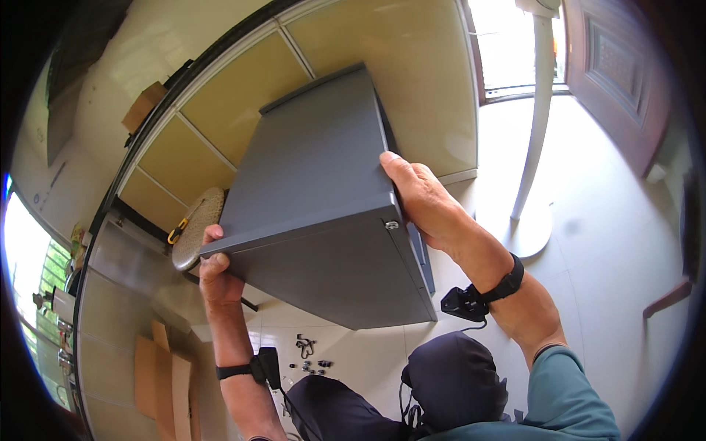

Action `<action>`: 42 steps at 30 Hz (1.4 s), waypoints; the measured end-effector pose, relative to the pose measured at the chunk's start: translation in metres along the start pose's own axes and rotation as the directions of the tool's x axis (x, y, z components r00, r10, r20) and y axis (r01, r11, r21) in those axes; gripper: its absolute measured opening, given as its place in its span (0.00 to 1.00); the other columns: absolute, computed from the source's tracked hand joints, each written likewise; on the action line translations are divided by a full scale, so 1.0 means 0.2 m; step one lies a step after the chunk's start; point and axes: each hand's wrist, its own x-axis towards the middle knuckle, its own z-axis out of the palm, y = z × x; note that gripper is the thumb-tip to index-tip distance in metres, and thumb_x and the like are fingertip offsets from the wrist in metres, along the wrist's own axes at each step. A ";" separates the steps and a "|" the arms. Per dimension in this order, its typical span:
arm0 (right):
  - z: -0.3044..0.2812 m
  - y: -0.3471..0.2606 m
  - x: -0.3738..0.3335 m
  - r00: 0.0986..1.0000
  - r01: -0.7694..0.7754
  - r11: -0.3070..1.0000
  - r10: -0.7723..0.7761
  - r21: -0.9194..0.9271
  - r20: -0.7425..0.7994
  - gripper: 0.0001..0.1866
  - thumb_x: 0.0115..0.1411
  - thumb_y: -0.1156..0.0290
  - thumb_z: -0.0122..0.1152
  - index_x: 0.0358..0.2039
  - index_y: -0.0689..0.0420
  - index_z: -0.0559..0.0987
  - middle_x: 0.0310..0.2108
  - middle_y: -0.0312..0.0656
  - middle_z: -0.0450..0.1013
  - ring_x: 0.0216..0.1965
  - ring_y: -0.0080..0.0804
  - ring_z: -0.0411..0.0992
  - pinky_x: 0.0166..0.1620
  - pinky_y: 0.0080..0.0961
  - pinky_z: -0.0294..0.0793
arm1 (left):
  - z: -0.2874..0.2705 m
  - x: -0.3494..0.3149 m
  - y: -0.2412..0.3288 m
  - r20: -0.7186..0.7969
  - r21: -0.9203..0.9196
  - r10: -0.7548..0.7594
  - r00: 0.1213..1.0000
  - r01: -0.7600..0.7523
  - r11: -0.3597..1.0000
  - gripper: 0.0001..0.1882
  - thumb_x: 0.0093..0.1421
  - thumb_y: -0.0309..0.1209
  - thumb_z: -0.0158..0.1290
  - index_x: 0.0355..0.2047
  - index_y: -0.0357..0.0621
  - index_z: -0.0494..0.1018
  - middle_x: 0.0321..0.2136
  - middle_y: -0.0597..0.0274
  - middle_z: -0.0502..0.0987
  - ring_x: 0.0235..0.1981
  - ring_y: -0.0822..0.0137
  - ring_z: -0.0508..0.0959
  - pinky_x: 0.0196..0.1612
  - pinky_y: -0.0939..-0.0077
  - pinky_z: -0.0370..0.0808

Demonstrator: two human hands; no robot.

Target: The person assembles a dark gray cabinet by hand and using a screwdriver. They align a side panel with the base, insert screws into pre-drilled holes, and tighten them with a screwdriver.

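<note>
A dark grey cabinet fills the middle of the view, its long flat panel facing up and one end turned toward me. My left hand grips the near left corner, thumb and fingers closed round the edge. Along the right edge, my right hand is clamped with the thumb on the upper panel; its other fingers are hidden behind the side. Near the right corner of the near end sits a small round metal fitting.
A patterned stool with a yellow-handled tool stands left of the cabinet. Small black hardware pieces lie on the tiled floor. Opened cardboard leans at lower left. A white pole stand and a dark door are at right.
</note>
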 end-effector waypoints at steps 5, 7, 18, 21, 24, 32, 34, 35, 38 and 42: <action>-0.16 0.07 -0.13 0.981 0.145 0.983 -0.157 -0.109 -0.110 0.35 0.72 0.40 0.36 0.23 0.59 0.73 0.15 0.38 0.71 0.14 0.23 0.69 0.18 0.19 0.66 | -0.24 0.04 -0.03 -0.020 0.045 0.042 0.999 -0.041 0.998 0.31 0.53 0.35 0.67 0.54 0.43 0.66 0.48 0.57 0.76 0.52 0.58 0.76 0.59 0.58 0.72; -0.35 0.20 -0.22 0.947 0.168 0.956 -0.224 -0.239 -0.229 0.34 0.73 0.44 0.37 0.23 0.59 0.73 0.15 0.38 0.72 0.15 0.23 0.70 0.18 0.18 0.66 | -0.37 0.04 0.01 -0.061 0.035 -0.006 0.998 0.008 0.999 0.35 0.55 0.35 0.66 0.60 0.41 0.64 0.52 0.54 0.75 0.56 0.54 0.73 0.64 0.55 0.67; -1.47 1.36 -1.41 0.632 -0.642 0.337 -0.276 -0.689 -0.724 0.16 0.64 0.63 0.56 0.25 0.62 0.75 0.16 0.54 0.73 0.21 0.54 0.75 0.27 0.44 0.74 | -0.86 0.06 0.25 0.095 -0.149 -0.237 0.967 0.249 0.957 0.33 0.59 0.36 0.61 0.63 0.40 0.66 0.65 0.50 0.66 0.66 0.48 0.62 0.68 0.38 0.54; -1.30 1.49 -1.44 0.763 -0.550 0.317 -0.185 -0.772 -0.619 0.10 0.60 0.65 0.61 0.29 0.59 0.76 0.24 0.53 0.75 0.27 0.53 0.76 0.31 0.45 0.75 | -0.78 0.05 0.19 0.188 -0.173 -0.235 0.954 0.267 0.948 0.33 0.59 0.36 0.61 0.62 0.39 0.67 0.65 0.50 0.66 0.66 0.48 0.62 0.69 0.38 0.53; -1.16 1.56 -1.28 0.875 -0.355 0.260 -0.246 -0.898 -0.417 0.11 0.57 0.65 0.65 0.30 0.59 0.75 0.29 0.52 0.74 0.32 0.51 0.75 0.34 0.43 0.76 | -0.73 0.02 0.20 0.146 -0.117 -0.146 0.978 0.164 0.980 0.29 0.66 0.40 0.49 0.62 0.34 0.65 0.64 0.47 0.66 0.64 0.45 0.65 0.65 0.42 0.62; -1.18 1.87 -1.11 0.925 -0.369 0.027 -0.091 -0.929 -0.370 0.14 0.60 0.63 0.63 0.29 0.61 0.74 0.28 0.54 0.74 0.32 0.53 0.75 0.34 0.44 0.76 | -0.36 0.11 -0.04 -0.010 -0.042 -0.076 0.997 0.076 0.996 0.34 0.55 0.31 0.64 0.59 0.39 0.62 0.50 0.52 0.74 0.56 0.55 0.73 0.62 0.58 0.69; -1.20 1.77 -1.05 0.913 -0.400 0.025 -0.075 -0.916 -0.401 0.14 0.61 0.62 0.62 0.29 0.61 0.74 0.27 0.55 0.75 0.30 0.54 0.76 0.33 0.45 0.75 | -0.24 0.14 -0.03 0.016 -0.035 -0.048 0.999 0.049 0.998 0.30 0.55 0.30 0.64 0.55 0.40 0.64 0.47 0.56 0.76 0.54 0.58 0.74 0.60 0.62 0.71; -1.16 1.68 -1.02 0.889 -0.441 0.103 -0.090 -0.892 -0.450 0.14 0.62 0.63 0.60 0.29 0.62 0.74 0.25 0.56 0.76 0.28 0.56 0.76 0.32 0.47 0.75 | -0.22 0.14 0.00 0.017 -0.024 -0.051 0.999 0.052 0.998 0.29 0.54 0.30 0.65 0.52 0.41 0.65 0.45 0.58 0.75 0.52 0.61 0.75 0.59 0.64 0.71; -1.03 1.33 -0.95 0.814 -0.380 0.369 -0.302 -0.848 -0.496 0.15 0.65 0.65 0.59 0.26 0.63 0.75 0.18 0.54 0.74 0.22 0.56 0.75 0.27 0.46 0.74 | -0.17 0.12 -0.01 0.003 -0.019 -0.043 0.999 0.043 0.999 0.26 0.51 0.31 0.67 0.47 0.44 0.66 0.41 0.63 0.75 0.48 0.65 0.75 0.55 0.68 0.71; -0.61 0.62 -0.84 0.591 -0.140 0.588 -0.596 -0.796 -0.544 0.06 0.63 0.74 0.64 0.34 0.64 0.79 0.16 0.40 0.73 0.18 0.18 0.67 0.23 0.19 0.66 | -0.12 0.13 -0.04 -0.041 0.024 -0.034 0.999 0.035 0.999 0.24 0.48 0.33 0.69 0.41 0.48 0.68 0.36 0.69 0.73 0.42 0.70 0.74 0.49 0.75 0.70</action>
